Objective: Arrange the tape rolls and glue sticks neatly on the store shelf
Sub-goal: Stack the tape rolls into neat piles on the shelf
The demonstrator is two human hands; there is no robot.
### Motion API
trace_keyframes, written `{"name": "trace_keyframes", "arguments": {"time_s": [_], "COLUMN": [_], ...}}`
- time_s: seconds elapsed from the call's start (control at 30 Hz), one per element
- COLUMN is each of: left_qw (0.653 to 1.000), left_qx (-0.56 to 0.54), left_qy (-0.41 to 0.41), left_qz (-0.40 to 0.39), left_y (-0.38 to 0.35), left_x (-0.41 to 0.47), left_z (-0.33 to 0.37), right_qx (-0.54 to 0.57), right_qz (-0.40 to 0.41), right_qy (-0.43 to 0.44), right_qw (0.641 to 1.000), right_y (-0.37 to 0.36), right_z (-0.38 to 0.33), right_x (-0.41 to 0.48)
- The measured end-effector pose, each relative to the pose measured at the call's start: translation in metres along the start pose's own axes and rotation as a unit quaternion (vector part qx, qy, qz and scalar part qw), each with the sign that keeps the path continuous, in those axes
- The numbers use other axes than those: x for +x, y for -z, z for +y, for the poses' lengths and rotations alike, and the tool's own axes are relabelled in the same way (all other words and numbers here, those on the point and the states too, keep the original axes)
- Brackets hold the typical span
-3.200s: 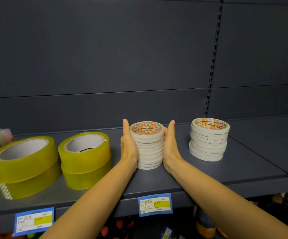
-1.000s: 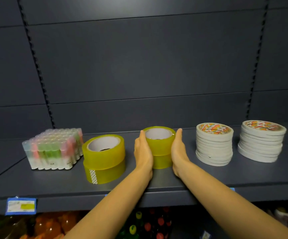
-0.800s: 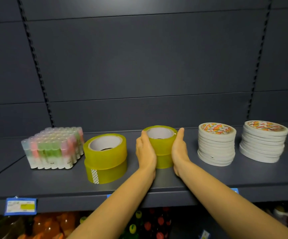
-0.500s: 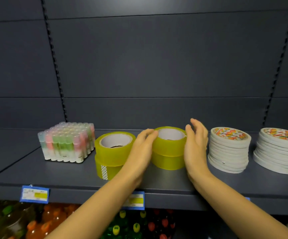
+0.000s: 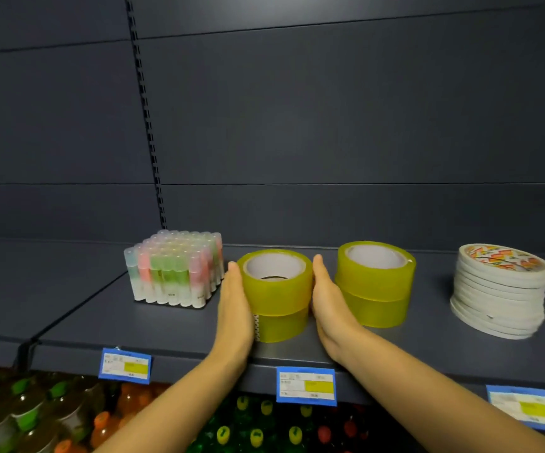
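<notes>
Head view, centre of frame: two-high stack of yellow tape rolls (image 5: 276, 295) standing on the shelf (image 5: 133, 322), pressed between left hand (image 5: 235, 312) and right hand (image 5: 330, 308). Fingers (image 5: 233, 276) of both hands straight and held together, laid flat against the stack's sides, not curled round it. Upper roll apparently overhanging the lower one toward the left of frame.

Just left of the left hand: block of glue sticks (image 5: 173, 268), upright and close-packed. Just right of the right hand: second yellow stack (image 5: 375, 286), squared. Further right: stack of thin white tape rolls (image 5: 499, 289), somewhat slewed. Another at the right edge of frame, mostly cut off.

Step in hand, as judged: squaring and positioning the left yellow stack.

Next move, as judged: even pressure from both palms to seat upper roll over lower, then a slide into line with the neighbouring stack. Care needed beside the glue sticks. White stacks probably outstanding.
</notes>
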State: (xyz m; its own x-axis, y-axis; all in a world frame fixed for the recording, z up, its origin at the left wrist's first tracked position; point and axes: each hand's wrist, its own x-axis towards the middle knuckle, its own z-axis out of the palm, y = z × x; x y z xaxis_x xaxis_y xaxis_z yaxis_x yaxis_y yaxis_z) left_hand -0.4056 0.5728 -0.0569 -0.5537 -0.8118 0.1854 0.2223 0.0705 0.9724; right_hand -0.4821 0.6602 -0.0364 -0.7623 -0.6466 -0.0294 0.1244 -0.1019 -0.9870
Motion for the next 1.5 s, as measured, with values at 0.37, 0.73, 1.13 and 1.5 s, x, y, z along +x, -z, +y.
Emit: {"name": "trace_keyframes", "arguments": {"time_s": [0.37, 0.73, 1.13, 1.5], "left_qw": [0.994, 0.991, 0.973, 0.99], "left_qx": [-0.043, -0.04, 0.045, -0.053], "left_qy": [0.085, 0.095, -0.208, 0.037], "left_qz": [-0.06, -0.084, 0.093, -0.127], "left_y": [-0.016, -0.009, 0.141, 0.168], "left_x": [0.037, 0.033, 0.033, 0.097], "left_z": [0.006, 0.015, 0.07, 0.031], "right_qx": [0.074, -0.004, -0.141, -0.048], "right_qz": [0.16, 0.163, -0.045, 0.014], "right_qy": [0.005, -0.002, 0.231, 0.017], "right_qw": [0.984, 0.987, 0.962, 0.999], "right_y": [-0.021, -0.021, -0.076, -0.163], "right_z": [-0.006, -0.01, -0.014, 0.025], "right_x": [0.018, 0.015, -0.04, 0.016]}}
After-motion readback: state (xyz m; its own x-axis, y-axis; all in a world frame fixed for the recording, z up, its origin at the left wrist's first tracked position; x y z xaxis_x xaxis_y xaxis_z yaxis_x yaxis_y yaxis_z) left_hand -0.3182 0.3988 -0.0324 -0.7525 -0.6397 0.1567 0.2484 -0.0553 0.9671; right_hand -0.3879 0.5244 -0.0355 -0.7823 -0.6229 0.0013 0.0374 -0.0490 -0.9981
